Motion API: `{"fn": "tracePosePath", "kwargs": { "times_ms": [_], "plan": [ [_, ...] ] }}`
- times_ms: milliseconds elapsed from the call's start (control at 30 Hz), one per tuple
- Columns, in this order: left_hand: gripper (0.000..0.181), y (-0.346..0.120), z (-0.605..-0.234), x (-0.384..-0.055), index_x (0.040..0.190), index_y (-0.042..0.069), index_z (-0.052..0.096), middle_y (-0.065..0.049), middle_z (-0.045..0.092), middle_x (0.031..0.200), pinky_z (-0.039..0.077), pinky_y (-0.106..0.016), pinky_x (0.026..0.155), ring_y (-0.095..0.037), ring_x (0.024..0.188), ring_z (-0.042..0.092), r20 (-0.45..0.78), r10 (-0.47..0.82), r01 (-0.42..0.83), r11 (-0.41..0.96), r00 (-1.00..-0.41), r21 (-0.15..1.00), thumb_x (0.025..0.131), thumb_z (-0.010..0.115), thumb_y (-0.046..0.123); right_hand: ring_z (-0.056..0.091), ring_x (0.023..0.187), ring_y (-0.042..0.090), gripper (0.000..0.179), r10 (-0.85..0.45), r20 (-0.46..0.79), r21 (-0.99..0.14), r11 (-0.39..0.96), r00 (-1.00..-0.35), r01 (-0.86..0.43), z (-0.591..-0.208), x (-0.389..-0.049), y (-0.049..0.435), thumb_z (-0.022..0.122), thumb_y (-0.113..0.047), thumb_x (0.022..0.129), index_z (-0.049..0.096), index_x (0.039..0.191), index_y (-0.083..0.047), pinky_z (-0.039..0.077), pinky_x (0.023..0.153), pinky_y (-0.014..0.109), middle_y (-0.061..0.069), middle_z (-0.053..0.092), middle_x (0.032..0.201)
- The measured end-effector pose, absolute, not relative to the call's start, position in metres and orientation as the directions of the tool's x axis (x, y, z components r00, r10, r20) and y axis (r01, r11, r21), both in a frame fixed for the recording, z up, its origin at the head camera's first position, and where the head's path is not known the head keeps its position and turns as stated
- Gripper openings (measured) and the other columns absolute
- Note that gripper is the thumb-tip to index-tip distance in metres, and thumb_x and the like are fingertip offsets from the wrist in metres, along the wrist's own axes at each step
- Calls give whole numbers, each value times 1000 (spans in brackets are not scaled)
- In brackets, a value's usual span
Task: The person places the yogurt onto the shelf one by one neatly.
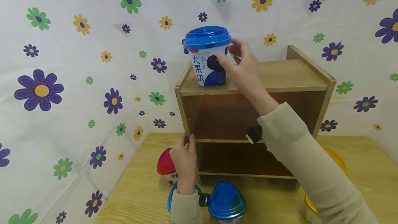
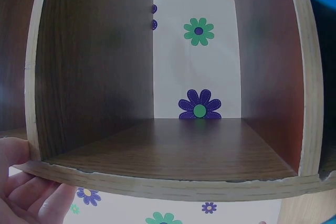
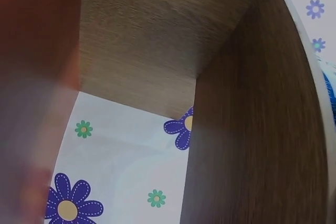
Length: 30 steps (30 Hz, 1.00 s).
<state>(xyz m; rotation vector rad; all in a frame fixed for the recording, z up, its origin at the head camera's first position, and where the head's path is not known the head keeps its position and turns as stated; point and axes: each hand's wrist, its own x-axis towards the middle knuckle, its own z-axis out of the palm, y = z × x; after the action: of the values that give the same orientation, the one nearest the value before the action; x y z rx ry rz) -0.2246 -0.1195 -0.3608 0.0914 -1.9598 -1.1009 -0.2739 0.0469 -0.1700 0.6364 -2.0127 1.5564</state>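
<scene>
A flowered white wall covering (image 1: 74, 91) backs a wooden table (image 1: 130, 196) and a shelf (image 1: 289, 73); at the shelf's top left corner is a cup (image 1: 205, 57), labelled 大果块 beside a blackberry picture (image 1: 213, 64), its contents hidden under a blue lid (image 1: 207, 37); the right hand (image 1: 242, 64) pinches it between thumb and fingers; the left hand (image 1: 184, 155) has its fingers clamped on the shelf's side; other lidded cups (image 1: 227, 201) stand below.

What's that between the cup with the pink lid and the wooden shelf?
The left hand: in the head view it shows between the pink-lidded cup and the wooden shelf, gripping the shelf's edge.
</scene>
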Motion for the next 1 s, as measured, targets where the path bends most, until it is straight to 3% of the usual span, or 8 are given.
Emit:
{"fn": "tracePosePath", "kwargs": {
  "times_ms": [167,300,533,633,800,933,1000],
  "plan": [
    [20,-118,-362,-226,96,-6,64,-20,64,94,52,-37,63,-32,83,62,624,-442,306,599,-645,740,83,62,9,42,114,23,50,-31,720,-690,75,-694,-720,-176,-263,65,52,-16,84,35,125,7,30,100,25,17,44,118],
    [19,-118,-362,-227,94,-6,64,-20,64,93,52,-38,63,-32,82,62,628,-447,305,602,-638,738,83,61,9,42,114,22,46,-62,733,-675,47,-677,-736,-182,-247,86,51,-11,85,36,124,8,30,100,27,16,45,116],
    [19,-116,-358,-223,93,-6,64,-20,64,93,52,-37,63,-31,82,63,615,-450,299,592,-648,749,83,62,9,43,116,20,44,-160,778,-577,199,-607,-792,-215,-204,133,54,8,79,41,122,9,33,97,24,14,49,118],
    [19,-116,-359,-224,95,-6,64,-19,64,94,52,-37,63,-31,83,62,610,-449,301,585,-653,753,83,61,9,42,117,16,50,-218,777,-528,283,-590,-801,-240,-189,155,57,13,75,42,122,8,33,95,20,8,48,121],
    [19,-116,-359,-224,95,-6,64,-19,64,94,52,-37,63,-31,84,62,610,-449,306,581,-652,754,83,61,10,39,118,4,59,-252,716,-524,422,-651,-740,-286,-171,190,64,15,69,42,124,4,32,92,11,-6,46,123],
    [19,-115,-360,-225,94,-6,64,-19,64,94,52,-37,64,-31,84,62,611,-451,301,586,-650,752,84,61,10,37,114,-6,58,-193,654,-552,539,-732,-636,-322,-161,212,68,9,68,45,122,4,30,88,4,10,50,120],
    [19,-115,-361,-225,94,-6,63,-20,64,94,52,-37,64,-31,84,62,611,-453,300,586,-649,753,84,61,10,40,113,-1,56,-161,621,-554,601,-767,-575,-339,-158,221,71,2,69,47,120,5,27,86,1,18,50,117]
  ]
}}
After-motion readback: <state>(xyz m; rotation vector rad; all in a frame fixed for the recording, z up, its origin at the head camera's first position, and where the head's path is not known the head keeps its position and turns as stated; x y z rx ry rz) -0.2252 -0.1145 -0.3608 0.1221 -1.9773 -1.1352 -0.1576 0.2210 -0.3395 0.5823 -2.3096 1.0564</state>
